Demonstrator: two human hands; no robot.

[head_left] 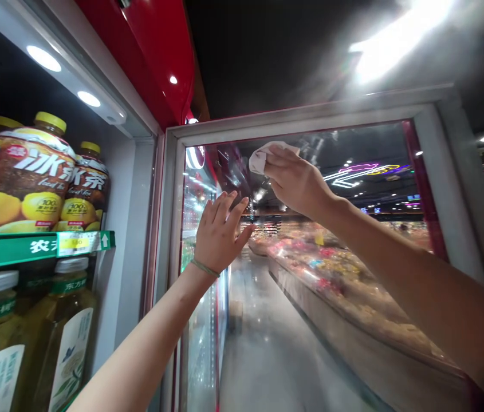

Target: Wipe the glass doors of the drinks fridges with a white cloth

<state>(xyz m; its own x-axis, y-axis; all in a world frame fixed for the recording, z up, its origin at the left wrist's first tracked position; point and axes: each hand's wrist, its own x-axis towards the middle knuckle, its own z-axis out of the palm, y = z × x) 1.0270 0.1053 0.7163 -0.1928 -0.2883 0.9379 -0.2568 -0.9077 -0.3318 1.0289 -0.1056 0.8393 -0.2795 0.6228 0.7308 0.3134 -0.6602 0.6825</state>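
In the head view, a fridge's glass door (242, 320) stands swung open in front of me, framed in grey. My right hand (293, 177) presses a crumpled white tissue or thin cloth (259, 160) against the upper part of the glass, fingers bunched over it. Lower and to the left, my left hand (221, 232) lies with spread fingers on or just before the same pane; whether it touches cannot be told. It holds nothing, and a thin green band (204, 267) circles its wrist.
On the left, the open fridge holds iced tea bottles (44, 177) on an upper shelf with a green price strip (10, 250). Bottles with white labels (70, 337) stand below. Through the glass show a shop aisle (263, 343) and a long display of goods (331, 274).
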